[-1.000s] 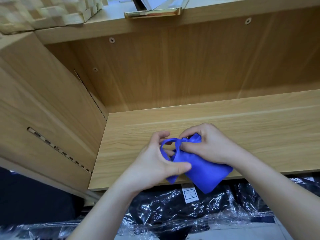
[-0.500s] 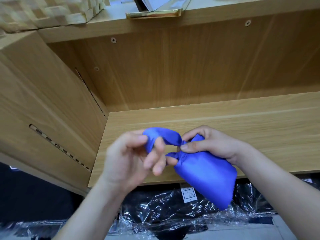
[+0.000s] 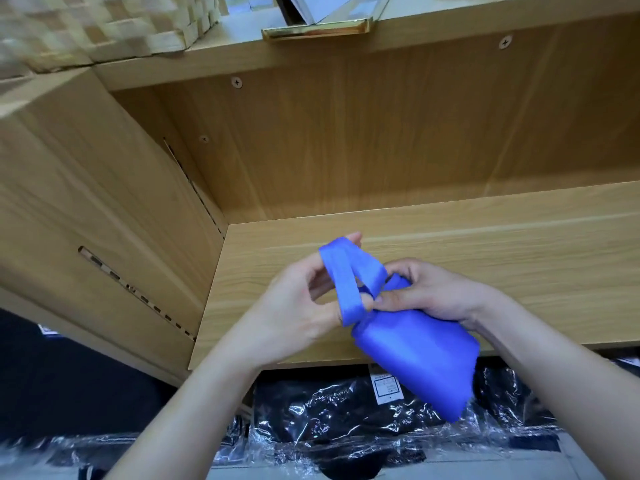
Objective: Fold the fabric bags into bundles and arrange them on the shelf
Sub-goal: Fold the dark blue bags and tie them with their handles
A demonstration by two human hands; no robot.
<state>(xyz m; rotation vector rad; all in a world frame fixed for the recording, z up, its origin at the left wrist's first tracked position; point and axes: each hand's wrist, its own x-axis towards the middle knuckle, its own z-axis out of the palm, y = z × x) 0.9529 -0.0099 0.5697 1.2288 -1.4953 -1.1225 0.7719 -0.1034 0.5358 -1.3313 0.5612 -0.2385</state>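
Note:
A blue fabric bag point(image 3: 419, 355), folded into a thick bundle, hangs over the front edge of the wooden shelf board point(image 3: 502, 244). My right hand point(image 3: 433, 296) grips the bundle's top, thumb and fingers pinching where the strap meets it. The bag's blue strap point(image 3: 346, 282) runs as a loop from there up over the raised fingers of my left hand point(image 3: 304, 306), which holds the loop stretched to the left of the bundle.
The shelf compartment has a wooden side wall point(image 3: 114, 220) on the left and a back panel point(image 3: 381, 140). Below the shelf lie black goods in clear plastic wrap point(image 3: 346, 420) with a white label point(image 3: 386, 388). A gold-edged frame point(image 3: 315, 29) sits on the top board.
My left hand has drawn the strap loop up and out, hooked over its fingers. The bundle has tipped lower over the shelf edge under my right hand.

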